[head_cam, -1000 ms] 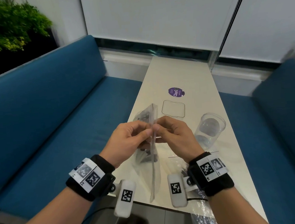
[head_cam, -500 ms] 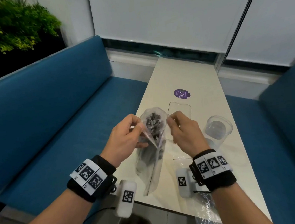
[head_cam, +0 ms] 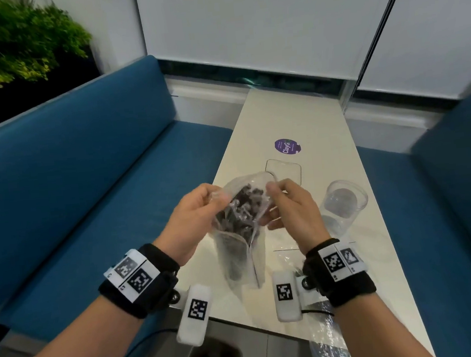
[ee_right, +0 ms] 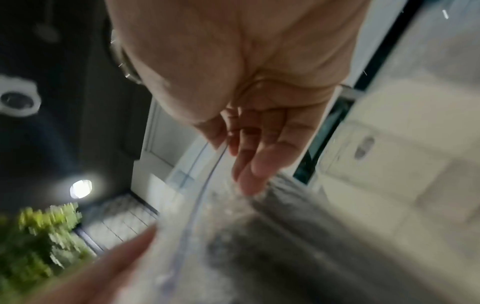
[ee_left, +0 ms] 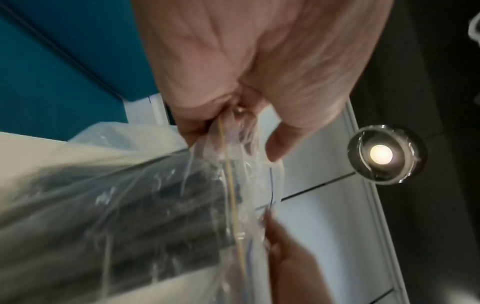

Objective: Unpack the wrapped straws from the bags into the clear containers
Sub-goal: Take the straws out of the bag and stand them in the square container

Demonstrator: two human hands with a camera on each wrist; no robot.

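A clear zip bag (head_cam: 242, 251) full of dark wrapped straws (head_cam: 242, 209) stands upright over the near part of the table (head_cam: 294, 116), its mouth pulled wide. My left hand (head_cam: 200, 210) pinches the left lip of the bag (ee_left: 228, 144). My right hand (head_cam: 285, 202) pinches the right lip between thumb and forefinger (ee_right: 223, 142), the other fingers extended. A round clear container (head_cam: 342, 206) stands to the right of my right hand. A square clear container (head_cam: 283, 171) sits just beyond the bag.
A purple round sticker (head_cam: 287, 146) lies farther down the table. Another clear plastic bag (head_cam: 325, 338) lies at the table's near right edge. Blue benches (head_cam: 86, 177) flank the table on both sides. A green plant (head_cam: 3, 42) is at far left.
My hands have drawn apart, pulling the sealed bag mouth wide open so the dark straws show inside. The view has shifted slightly.
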